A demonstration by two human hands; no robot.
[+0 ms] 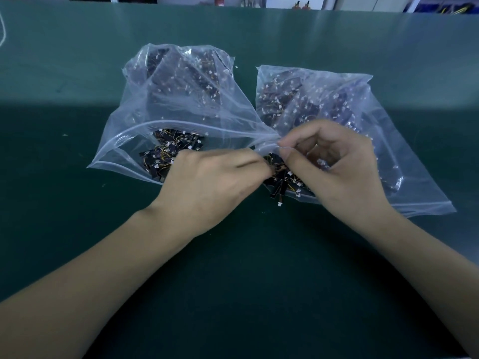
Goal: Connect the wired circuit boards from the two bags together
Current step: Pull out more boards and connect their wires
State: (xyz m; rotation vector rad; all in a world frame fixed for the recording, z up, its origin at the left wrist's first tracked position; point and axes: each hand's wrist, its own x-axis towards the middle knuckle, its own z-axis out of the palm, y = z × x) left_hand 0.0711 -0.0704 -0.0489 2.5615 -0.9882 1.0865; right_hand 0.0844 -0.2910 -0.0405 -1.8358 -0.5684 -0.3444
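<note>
Two clear plastic bags lie side by side on the green mat, both full of small black circuit boards with thin wires and white connectors. The left bag (178, 99) has its mouth open toward me, with boards (166, 154) showing inside. The right bag (337, 104) spills boards (282, 182) at its mouth. My right hand (339, 167) pinches the bag rim where the two bags meet. My left hand (207, 185) reaches with blurred fingertips into the right bag's boards; whether it holds one is unclear.
The green mat (246, 268) covers the whole table, with open surface in front of the bags and on both sides. Along the far edge stand shelves and coloured items. A white cord (3, 29) lies at the far left.
</note>
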